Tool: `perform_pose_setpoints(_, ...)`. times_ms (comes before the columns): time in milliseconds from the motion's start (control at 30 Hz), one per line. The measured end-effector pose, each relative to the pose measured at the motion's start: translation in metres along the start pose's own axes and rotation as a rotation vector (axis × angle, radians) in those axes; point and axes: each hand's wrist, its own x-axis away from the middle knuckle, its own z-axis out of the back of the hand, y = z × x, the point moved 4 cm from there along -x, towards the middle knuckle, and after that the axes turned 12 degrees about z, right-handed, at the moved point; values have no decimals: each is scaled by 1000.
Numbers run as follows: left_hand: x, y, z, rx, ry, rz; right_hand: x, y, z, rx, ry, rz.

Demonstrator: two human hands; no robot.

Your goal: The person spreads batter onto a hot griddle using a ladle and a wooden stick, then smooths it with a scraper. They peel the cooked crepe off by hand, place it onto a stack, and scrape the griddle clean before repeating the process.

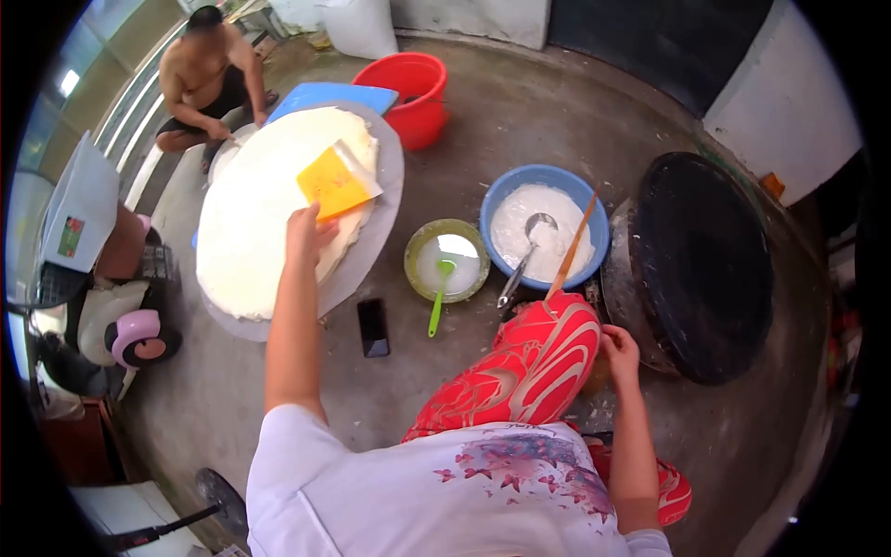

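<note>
My left hand [312, 230] reaches forward and grips the near edge of a flat yellow scraper [332, 186] with a pale edge. The scraper is over a broad stack of thin white flatbreads [264, 218], which lies on a round grey-white board [385, 167]. Beside my red-trousered knee, my right hand [622, 355] hangs with loosely bent fingers and no visible object in it. Close to that hand stands a round black griddle [705, 269]. A blue basin [594, 255] of white batter holds a metal ladle [518, 274], and a thin wooden stick [574, 243] leans across its rim.
An olive bowl [418, 241] holds pale liquid and a green spoon [436, 311]. A black phone [373, 327] lies on the floor. Behind the board are a red tub [422, 116] and another person [209, 79], crouching. A pink-and-white scooter [130, 330] stands left.
</note>
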Motion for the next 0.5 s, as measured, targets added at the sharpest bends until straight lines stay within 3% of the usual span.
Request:
perform_pose_setpoints(100,42,-2,12,-195,43,-131,-21,25,-19,94,-39,-16)
perform_pose_setpoints(133,52,-7,15,-220,116,-239,-29,41,-30,-56,-4,-87)
perform_pose_setpoints(167,67,-10,13,-281,164,-345,-37,52,-38,-20,-24,-97)
perform_pose_setpoints(200,81,-16,9,-320,110,-445,-48,70,-47,40,-62,10)
perform_pose_setpoints(233,92,-26,5,-320,60,-446,-57,98,-57,17,-51,-59)
perform_pose_setpoints(267,105,-36,-3,-317,-7,-467,-69,148,-69,-278,55,-328)
perform_pose_setpoints(333,123,-64,-20,-308,-152,-429,-74,101,-87,332,47,-343)
perform_pose_setpoints(367,128,-78,-32,-279,-227,-372,-81,116,-88,329,55,-348)
perform_pose_setpoints(433,133,-105,-51,-259,-305,-290,-92,149,-107,-115,-8,-513)
perform_pose_setpoints(467,132,-119,-57,-339,-352,-296,-89,146,-104,-116,-6,-521)
perform_pose_setpoints(500,130,-131,-64,-361,-384,-278,-79,99,-107,-357,-4,-622)
